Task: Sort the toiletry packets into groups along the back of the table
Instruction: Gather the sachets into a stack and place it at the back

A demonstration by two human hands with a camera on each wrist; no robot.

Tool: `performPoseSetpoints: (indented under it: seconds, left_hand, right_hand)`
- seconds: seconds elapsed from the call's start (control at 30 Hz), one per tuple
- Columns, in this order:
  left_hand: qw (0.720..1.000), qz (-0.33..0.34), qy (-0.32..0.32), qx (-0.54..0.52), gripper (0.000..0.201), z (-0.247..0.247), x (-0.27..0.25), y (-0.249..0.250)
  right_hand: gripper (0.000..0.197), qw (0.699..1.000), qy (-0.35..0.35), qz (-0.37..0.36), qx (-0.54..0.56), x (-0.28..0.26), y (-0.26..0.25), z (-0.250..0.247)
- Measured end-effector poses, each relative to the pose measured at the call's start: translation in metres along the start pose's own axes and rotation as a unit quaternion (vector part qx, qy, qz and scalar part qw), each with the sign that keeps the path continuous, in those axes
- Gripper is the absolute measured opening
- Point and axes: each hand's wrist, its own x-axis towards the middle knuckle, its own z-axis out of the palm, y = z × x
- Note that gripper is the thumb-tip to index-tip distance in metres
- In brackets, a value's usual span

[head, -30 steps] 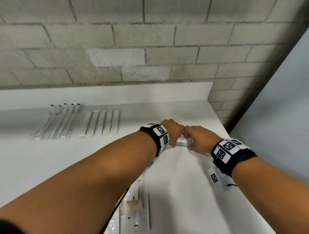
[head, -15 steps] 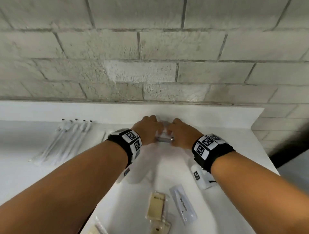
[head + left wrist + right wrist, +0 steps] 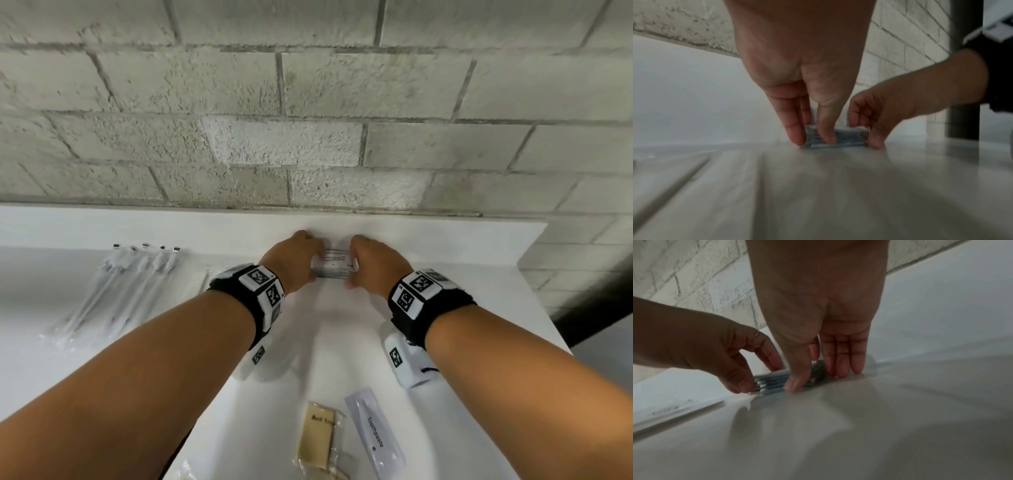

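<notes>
A white table [image 3: 479, 308] meets a block wall. Far left lie 5 wrapped toothbrushes [image 3: 116, 294]. The left hand [image 3: 296, 258] and right hand [image 3: 371, 262] pinch 1 packet stack [image 3: 335, 264] at the back edge. 1 toothpaste packet [image 3: 375, 432] lies near.

A wall [image 3: 308, 102] of big grey blocks with rough paint stands behind a white table [image 3: 342, 325]. The table has a low white back edge [image 3: 445, 233] against the wall. A dark post [image 3: 964, 81] stands at the right.
</notes>
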Motion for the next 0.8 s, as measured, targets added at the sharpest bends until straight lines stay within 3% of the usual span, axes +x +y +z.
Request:
performPoseSetpoints:
  seconds: [0.07,0.17,0.2,0.3,0.37,0.47,0.57,0.7,0.8]
  left_hand:
    - [0.998,-0.036,0.016,-0.043,0.061,-0.008,-0.002,-0.001]
    - [0.988,-0.118,0.05,-0.083,0.049,-0.022,-0.004,-0.003]
    - [0.983,-0.148,0.044,-0.101,0.045,-0.026,-0.004,-0.003]
    - [0.941,-0.222,0.007,-0.255,0.037,-0.027,-0.002,-0.001]
    - [0.919,-0.247,-0.017,-0.307,0.035,-0.023,-0.001,0.0]
    - [0.926,-0.232,-0.052,-0.292,0.034,-0.016,-0.001,0.004]
    - [0.964,-0.185,-0.066,-0.181,0.032,-0.012,-0.003,0.008]
    - [0.986,-0.146,-0.04,-0.065,0.031,-0.011,-0.005,0.012]
    - [0.985,-0.152,-0.046,-0.07,0.032,-0.01,-0.001,0.006]
  right_hand:
    - [0.047,0.996,0.004,0.035,0.081,-0.002,0.005,-0.002]
    - [0.039,0.966,0.03,0.147,0.208,-0.003,0.017,-0.008]
    - [0.036,0.94,0.023,0.19,0.282,-0.003,0.018,-0.009]
    - [0.024,0.815,-0.007,0.281,0.507,-0.01,0.012,-0.012]
    - [0.016,0.784,-0.029,0.285,0.55,-0.012,0.005,-0.01]
    - [0.029,0.775,-0.046,0.286,0.562,-0.008,-0.003,-0.003]
    - [0.038,0.774,-0.046,0.298,0.557,-0.003,-0.008,-0.001]
    - [0.032,0.793,-0.048,0.301,0.527,0.003,-0.008,0.005]
    - [0.025,0.798,-0.046,0.306,0.517,0.004,-0.01,0.005]
